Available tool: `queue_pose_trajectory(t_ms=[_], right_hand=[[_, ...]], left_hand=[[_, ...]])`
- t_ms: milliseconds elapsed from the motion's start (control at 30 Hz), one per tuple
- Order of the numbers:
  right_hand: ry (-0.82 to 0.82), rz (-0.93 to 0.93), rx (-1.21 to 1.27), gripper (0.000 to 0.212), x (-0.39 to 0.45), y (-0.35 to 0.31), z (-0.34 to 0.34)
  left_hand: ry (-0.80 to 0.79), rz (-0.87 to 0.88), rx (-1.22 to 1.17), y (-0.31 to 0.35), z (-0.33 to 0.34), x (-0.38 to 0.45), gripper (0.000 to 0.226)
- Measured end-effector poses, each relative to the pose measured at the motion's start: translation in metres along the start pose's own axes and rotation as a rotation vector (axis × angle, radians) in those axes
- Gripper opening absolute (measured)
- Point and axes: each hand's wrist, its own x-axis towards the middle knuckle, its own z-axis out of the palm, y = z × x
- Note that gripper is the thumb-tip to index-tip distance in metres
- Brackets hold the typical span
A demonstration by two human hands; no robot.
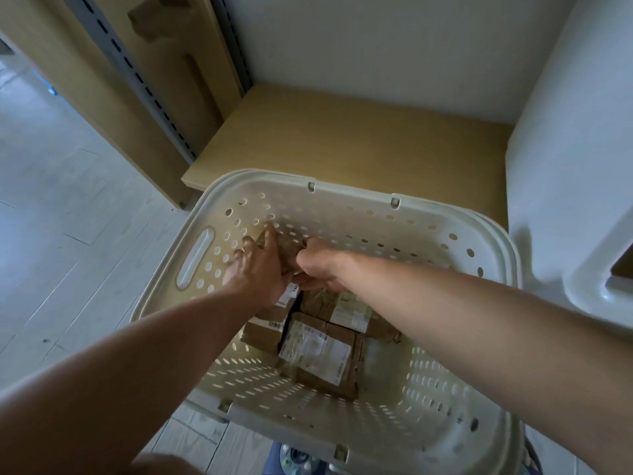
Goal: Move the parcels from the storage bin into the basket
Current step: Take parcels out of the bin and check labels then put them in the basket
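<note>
Both forearms enter from the lower corners of the frame and reach forward into a cream perforated basket (394,200) that fills the centre and lower right.

On the basket floor, lower centre, lies a brown parcel (318,354) with a large white label facing up. Two more brown parcels lie just beyond it, touching or overlapping it: one to the left (263,332) with a barcode strip, one to the right (349,310) with a pale label. All three are inside the basket, well below its rim.

Farther in, at mid-frame, both hands meet over a fourth brown parcel (287,246) held near the far left wall of the basket. Left hand (257,265): fingers spread and extended along the parcel's left side, pressing against it. Right hand (317,269): fingers curled, gripping the parcel's right edge. Most of this parcel is hidden by the hands; a white label corner shows below the left palm.

An oval handle slot (196,257) pierces the basket's left wall.

Beyond the basket, a tan shelf (359,138) runs across the upper centre; the basket's far rim overlaps its front edge. At the right edge of the frame stands a white bin (565,166), its rim visible at mid-right; whether it holds parcels cannot be told. A slotted grey upright (154,101) and tan panels rise at upper left. Pale floor tiles (68,234) occupy the left.
</note>
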Motion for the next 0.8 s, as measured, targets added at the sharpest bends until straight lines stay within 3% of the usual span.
queue_pose_trajectory(t_ms=[133,333,467,600,800], right_hand=[[0.033,-0.021,-0.046,0.029,0.005,0.007,-0.004],[0.021,0.013,-0.184,0.024,0.001,0.009,-0.004],[0.023,0.004,-0.197,0.037,-0.007,0.003,0.003],[0.024,-0.032,-0.2,0.034,-0.01,-0.001,0.013],[0.069,-0.128,-0.521,0.041,-0.004,0.005,0.018]], left_hand=[[0.008,0.056,0.032,0.004,0.004,0.004,0.107],[0.033,0.135,0.066,-0.002,0.003,-0.004,0.095],[0.017,0.076,0.079,-0.011,0.001,-0.014,0.1],[0.064,0.072,0.084,-0.017,0.005,-0.022,0.096],[0.126,0.185,0.193,-0.016,-0.001,-0.016,0.071]])
